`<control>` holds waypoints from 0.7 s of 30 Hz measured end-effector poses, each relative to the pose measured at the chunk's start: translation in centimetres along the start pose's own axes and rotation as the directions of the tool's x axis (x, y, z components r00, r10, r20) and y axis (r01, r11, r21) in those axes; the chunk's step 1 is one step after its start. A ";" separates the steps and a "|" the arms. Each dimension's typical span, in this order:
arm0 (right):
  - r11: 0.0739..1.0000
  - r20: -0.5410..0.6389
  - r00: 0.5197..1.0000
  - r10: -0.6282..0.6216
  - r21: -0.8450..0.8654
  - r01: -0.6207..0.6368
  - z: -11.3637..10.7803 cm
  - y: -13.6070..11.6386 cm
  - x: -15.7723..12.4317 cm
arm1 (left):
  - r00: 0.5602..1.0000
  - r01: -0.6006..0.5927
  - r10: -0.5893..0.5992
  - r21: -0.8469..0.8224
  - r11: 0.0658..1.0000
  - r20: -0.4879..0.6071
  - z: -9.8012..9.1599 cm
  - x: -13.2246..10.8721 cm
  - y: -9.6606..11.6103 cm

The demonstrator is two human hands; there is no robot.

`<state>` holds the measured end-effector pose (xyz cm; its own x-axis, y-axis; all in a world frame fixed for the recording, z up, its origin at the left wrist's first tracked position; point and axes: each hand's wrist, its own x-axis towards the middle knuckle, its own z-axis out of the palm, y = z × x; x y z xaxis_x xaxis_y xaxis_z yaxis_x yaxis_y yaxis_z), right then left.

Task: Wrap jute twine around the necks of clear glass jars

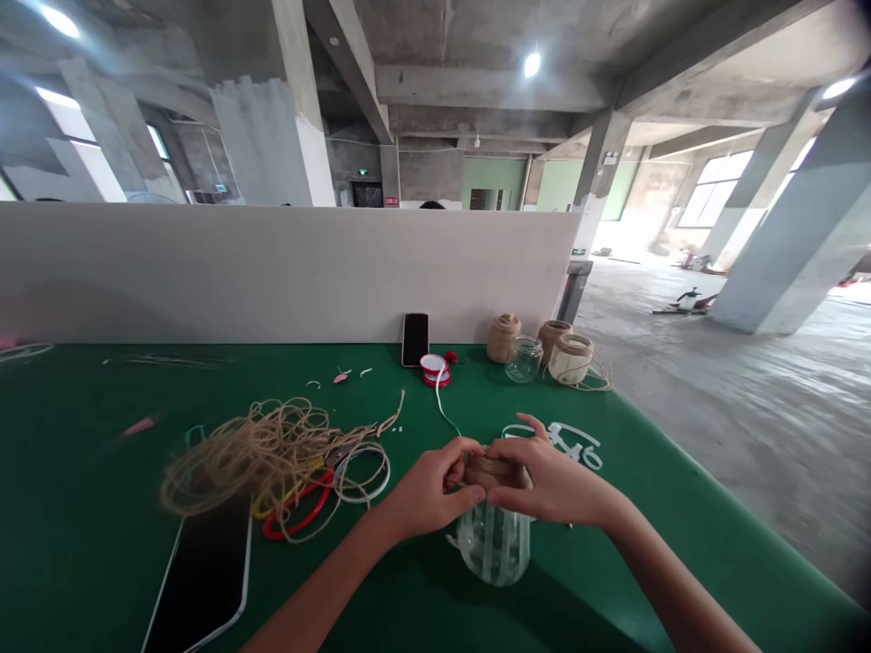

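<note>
A smooth green table (435,621) forms the ground, with a loose tangle of tan jute twine (251,458) lying on its left, well apart from the hands. To the right of the tangle, at the near side, is a clear, rounded glass jar (494,549) with pale vertical strips (491,537) along its wall; its long axis runs from mouth (far) to base (near), though foreshortening leaves it uncertain whether the jar stands upright or tilts. The left hand (432,485) and right hand (554,476) flank the mouth symmetrically, neither nearer, so that the jar's body shows below and to the near side of the grip. Both hands are clasped on the brown twine wrapping (496,472) around the neck, index fingers at the far rim, thumbs at the near side with tips almost meeting; one right finger is raised clear.
</note>
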<state>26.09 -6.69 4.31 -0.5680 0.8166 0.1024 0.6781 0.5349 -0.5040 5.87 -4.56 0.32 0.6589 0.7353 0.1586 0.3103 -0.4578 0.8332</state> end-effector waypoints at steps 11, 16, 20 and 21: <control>0.988 0.141 0.987 0.071 0.124 -0.089 -0.4 0.6 -1.2 | 0.999 -0.023 0.015 0.289 0.957 0.029 -0.8 -0.7 1.0; 0.987 0.137 0.988 0.068 0.136 -0.087 -0.3 1.1 -1.4 | 1.000 -0.009 0.004 0.263 0.965 0.020 -1.0 -0.2 -0.3; 0.985 0.150 0.987 0.051 0.153 -0.074 -0.2 1.6 -1.5 | 0.999 0.007 -0.013 0.157 0.988 0.037 -0.7 0.3 -1.2; 0.985 0.153 0.987 0.045 0.156 -0.069 -0.2 1.7 -1.6 | 0.999 0.013 -0.019 0.126 0.992 0.047 -0.6 0.4 -1.3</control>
<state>28.21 -7.04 3.49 -0.6013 0.7973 -0.0526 0.6346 0.4365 -0.6378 5.30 -3.41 -0.42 0.6843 0.7196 0.1179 0.4028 -0.5078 0.7615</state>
